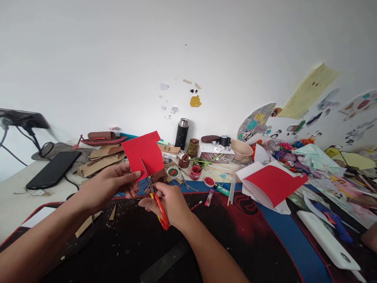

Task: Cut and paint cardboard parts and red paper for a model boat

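Note:
My left hand pinches the lower left corner of a red corrugated sheet, which is held up above the dark mat. In my right hand is a pair of scissors with red and yellow handles. The scissor blades point up and to the left, parted around the lower part of the sheet, with one blade across its front. My right thumb and fingers are wrapped at the handles. Both hands are close together, just left of the middle of the view.
A black phone lies at left near cardboard scraps. Behind stand a black thermos, small paint jars and a beige bowl. Red paper and a white device lie right. Part of another person's hand shows at the right edge.

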The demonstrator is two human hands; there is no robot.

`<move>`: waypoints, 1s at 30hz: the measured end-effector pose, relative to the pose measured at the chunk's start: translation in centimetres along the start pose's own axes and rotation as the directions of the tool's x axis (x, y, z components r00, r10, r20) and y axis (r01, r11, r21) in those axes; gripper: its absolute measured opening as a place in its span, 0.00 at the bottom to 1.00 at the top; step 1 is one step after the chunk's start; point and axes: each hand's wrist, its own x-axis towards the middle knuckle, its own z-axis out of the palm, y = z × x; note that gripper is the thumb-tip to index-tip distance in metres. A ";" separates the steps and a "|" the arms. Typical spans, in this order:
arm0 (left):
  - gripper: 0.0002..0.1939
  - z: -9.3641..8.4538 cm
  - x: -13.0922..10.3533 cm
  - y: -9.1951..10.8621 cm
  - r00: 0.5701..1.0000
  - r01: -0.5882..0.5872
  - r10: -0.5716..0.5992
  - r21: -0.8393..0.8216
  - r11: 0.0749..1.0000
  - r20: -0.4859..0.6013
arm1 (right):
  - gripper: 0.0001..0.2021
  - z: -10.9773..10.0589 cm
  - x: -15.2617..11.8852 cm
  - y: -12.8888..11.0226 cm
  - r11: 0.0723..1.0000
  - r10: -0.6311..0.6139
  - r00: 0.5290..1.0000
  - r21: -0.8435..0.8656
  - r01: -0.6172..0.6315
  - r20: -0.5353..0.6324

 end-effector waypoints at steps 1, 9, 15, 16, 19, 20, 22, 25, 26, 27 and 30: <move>0.25 -0.1 -0.1 0.1 1.000 -0.008 0.008 0.014 1.000 0.005 | 0.28 0.0 0.0 0.0 1.000 -0.004 1.000 0.009 0.004 0.008; 0.27 -0.3 -0.1 -0.4 1.000 0.025 -0.026 -0.068 0.997 -0.017 | 0.30 0.0 -0.1 -0.4 0.992 -0.033 0.999 0.124 0.028 0.040; 0.27 -0.2 0.0 -0.6 0.999 0.037 -0.039 -0.070 0.997 -0.023 | 0.29 -0.2 -0.2 -1.0 0.993 0.026 0.996 0.109 -0.035 0.083; 0.27 -0.2 0.0 -0.5 0.999 0.032 -0.033 -0.067 0.997 -0.022 | 0.29 -0.2 -0.2 -1.0 0.994 0.035 0.996 0.103 -0.043 0.080; 0.27 -0.2 -0.1 -0.3 1.000 0.012 -0.012 -0.040 0.999 -0.010 | 0.30 -0.1 -0.2 -0.7 0.991 0.028 0.997 0.127 -0.037 0.072; 0.27 -0.2 -0.1 -0.3 1.000 0.008 -0.008 -0.023 1.000 0.000 | 0.30 0.0 -0.2 -0.6 0.988 0.025 0.997 0.152 -0.036 0.075; 0.28 -0.2 -0.3 -0.1 1.000 0.001 -0.001 0.012 1.000 0.026 | 0.30 0.1 -0.2 -0.4 0.975 0.044 0.995 0.214 -0.063 0.095; 0.29 -0.2 -0.4 -0.1 0.999 -0.004 0.001 0.053 0.999 0.048 | 0.28 0.2 -0.2 -0.3 0.964 0.090 0.989 0.241 -0.116 0.115; 0.29 -0.2 -0.4 -0.1 0.999 -0.003 0.000 0.067 0.998 0.050 | 0.28 0.1 -0.2 -0.4 0.967 0.095 0.990 0.228 -0.116 0.104; 0.29 -0.2 -0.4 -0.1 0.999 -0.003 -0.002 0.084 0.996 0.051 | 0.27 0.0 -0.2 -0.5 0.972 0.095 0.992 0.209 -0.111 0.086; 0.30 -0.7 -0.2 0.1 0.999 -0.038 0.036 0.157 0.987 0.018 | 0.26 -0.2 -0.1 -0.8 0.979 0.097 0.995 0.179 -0.098 0.015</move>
